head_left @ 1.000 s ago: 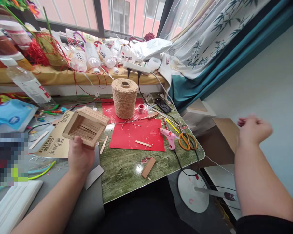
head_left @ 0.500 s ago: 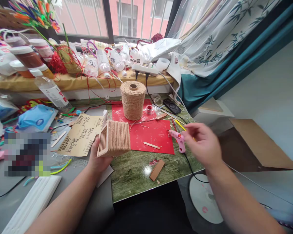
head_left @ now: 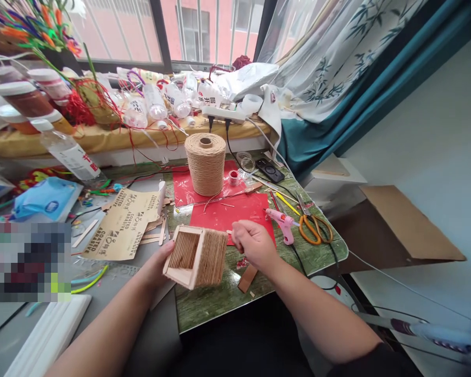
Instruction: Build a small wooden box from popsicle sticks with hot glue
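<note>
My left hand [head_left: 157,266] grips a small wooden box [head_left: 212,257] from its left side, thumb along the edge. Twine is wound in close rows around the box's outside, and its open end with slatted inner walls tilts toward me. Just right of the box, my right hand [head_left: 255,243] is closed with fingers curled; whatever they hold, if anything, is hidden. Behind both hands a large spool of twine [head_left: 205,170] stands upright on red sheets [head_left: 204,217]. A pink glue gun [head_left: 282,226] lies right of my right hand, beside orange-handled scissors [head_left: 316,229].
Sandpaper [head_left: 121,228] and craft sticks [head_left: 157,236] lie to the left. A brown strip [head_left: 247,278] is near the front edge. A phone [head_left: 270,170] rests at the back right. Bottles and a power strip [head_left: 224,114] crowd the windowsill. A cardboard box [head_left: 412,222] stands at right.
My right hand has come left from beside the glue gun to the box, uncovering the scissors. The box has turned so its open end faces me more. The view has shifted slightly.
</note>
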### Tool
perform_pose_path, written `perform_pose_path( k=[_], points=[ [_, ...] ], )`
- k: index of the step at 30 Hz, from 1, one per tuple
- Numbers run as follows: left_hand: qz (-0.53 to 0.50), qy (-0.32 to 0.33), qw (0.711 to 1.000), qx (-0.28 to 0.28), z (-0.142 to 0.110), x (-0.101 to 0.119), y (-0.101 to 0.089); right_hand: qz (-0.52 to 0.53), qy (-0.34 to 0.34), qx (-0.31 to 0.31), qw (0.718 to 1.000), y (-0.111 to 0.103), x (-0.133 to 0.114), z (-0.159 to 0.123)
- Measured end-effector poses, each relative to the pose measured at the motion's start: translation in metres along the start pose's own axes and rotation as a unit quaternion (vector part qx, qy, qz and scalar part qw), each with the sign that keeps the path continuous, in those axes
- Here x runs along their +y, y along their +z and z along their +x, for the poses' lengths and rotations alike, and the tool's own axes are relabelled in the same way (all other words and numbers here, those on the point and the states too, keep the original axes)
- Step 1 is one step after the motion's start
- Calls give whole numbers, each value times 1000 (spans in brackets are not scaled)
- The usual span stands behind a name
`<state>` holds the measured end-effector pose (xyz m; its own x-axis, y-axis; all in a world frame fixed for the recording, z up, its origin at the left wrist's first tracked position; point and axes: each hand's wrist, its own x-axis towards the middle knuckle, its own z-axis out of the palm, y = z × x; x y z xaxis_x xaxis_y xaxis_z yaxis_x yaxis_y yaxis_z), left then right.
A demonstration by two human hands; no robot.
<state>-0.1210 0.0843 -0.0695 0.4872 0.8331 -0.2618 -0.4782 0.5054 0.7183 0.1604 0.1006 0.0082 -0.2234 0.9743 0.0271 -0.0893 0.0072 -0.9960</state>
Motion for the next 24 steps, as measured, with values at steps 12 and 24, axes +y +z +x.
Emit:
perform_pose_path(
  k=[12, 24],
  points=[
    [-89, 217, 956, 175, 18, 22, 30, -67, -272, 506, 816, -175, -82, -10],
    [-54, 227, 959, 162, 17, 17, 27, -245, -256, 548, 758, -219, -43, -49]
  ],
)
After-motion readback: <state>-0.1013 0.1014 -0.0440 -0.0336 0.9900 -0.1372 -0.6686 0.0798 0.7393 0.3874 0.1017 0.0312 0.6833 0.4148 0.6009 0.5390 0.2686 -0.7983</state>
